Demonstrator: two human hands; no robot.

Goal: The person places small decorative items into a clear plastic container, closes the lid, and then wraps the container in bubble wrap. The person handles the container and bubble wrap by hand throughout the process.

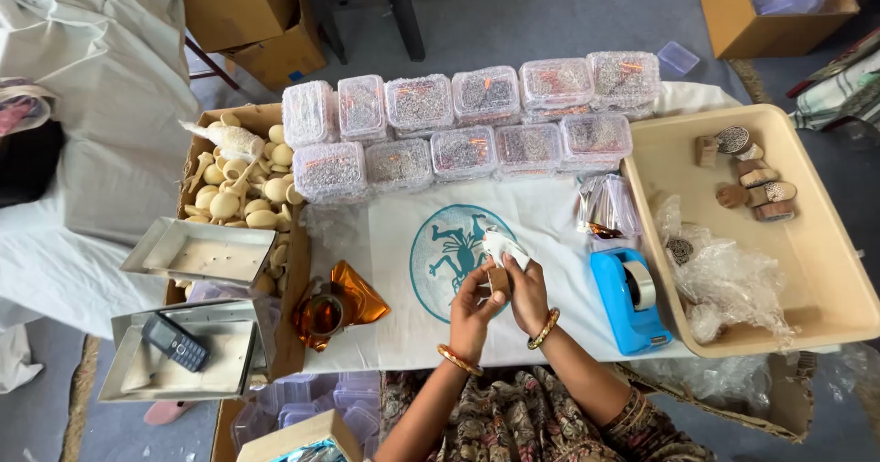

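White-clothed bench (550, 242) | left hand (472, 311) and right hand (528, 292), at 6 o'clock, pinch small brown wooden block (499, 280) in white wrapping sheet (502, 245) | risk: loose wrap slips, block drops | blue tape dispenser (628, 299) at 3 o'clock

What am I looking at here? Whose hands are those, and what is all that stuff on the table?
A camera worn on a person's head looks down at their own two hands. The left hand and right hand together hold a small brown block with white wrapping. They work over a white cloth. Around it lie clear boxes in rows, a blue tape dispenser, a cream tray with bubble wrap, and a cardboard box of pale wooden pieces.
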